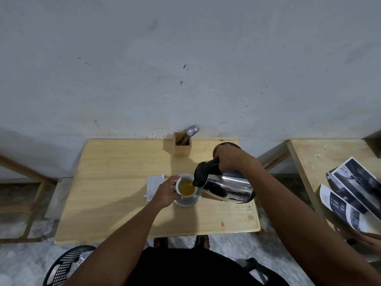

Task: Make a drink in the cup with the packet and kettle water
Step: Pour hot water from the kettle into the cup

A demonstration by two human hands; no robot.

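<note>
A white cup [181,181] stands on a white saucer [190,201] near the middle of the wooden table [115,203]. Amber liquid fills most of the cup. My left hand [166,193] grips the cup's left side. My right hand [228,156] is closed around the black handle of a steel kettle [226,188], which is tipped to the left with its spout over the cup's rim. A thin stream runs from spout to cup. A white packet [153,185] lies flat just left of the cup.
A wooden holder [182,146] with a spoon and fork stands at the table's far edge by the wall. A second table [321,162] on the right carries an open magazine [354,193]. A black mesh basket [66,265] sits on the floor at lower left.
</note>
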